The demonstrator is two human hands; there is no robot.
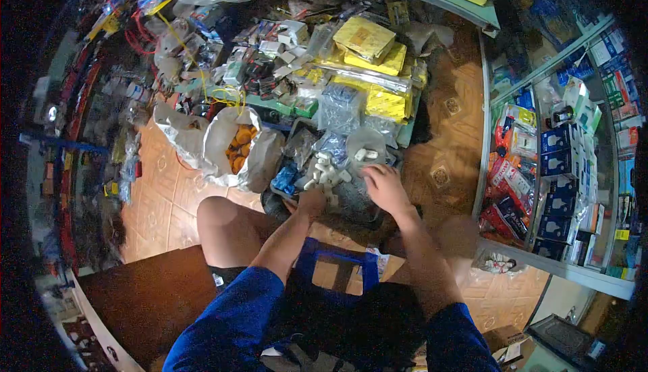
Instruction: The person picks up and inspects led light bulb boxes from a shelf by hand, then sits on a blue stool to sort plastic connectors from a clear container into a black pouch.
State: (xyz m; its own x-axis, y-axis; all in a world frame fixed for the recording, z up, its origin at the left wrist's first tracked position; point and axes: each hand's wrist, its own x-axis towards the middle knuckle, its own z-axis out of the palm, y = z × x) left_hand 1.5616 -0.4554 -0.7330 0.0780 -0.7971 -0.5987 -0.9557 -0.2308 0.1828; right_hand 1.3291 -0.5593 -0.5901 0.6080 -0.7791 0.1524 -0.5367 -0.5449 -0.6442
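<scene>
Small white plastic pieces (327, 171) lie in a loose heap in a dark tray (368, 222) in front of me. My left hand (312, 203) reaches down at the near edge of this heap; its fingertips are hidden. To the right, my right hand (385, 186) is over the tray with its fingers bent and apart, near a clear plastic bag or tub (364, 142) that has a few white pieces in it. I cannot make out anything in its fingers. A crumpled blue plastic bag (286, 179) sits at the tray's left side.
Left of the tray stands an open white sack (263, 156) with orange round pieces (240, 148). Yellow packets (364, 38) and small boxes are piled beyond. A glass display case (486, 169) with boxed goods borders the right. A blue stool frame (370, 271) is between my legs.
</scene>
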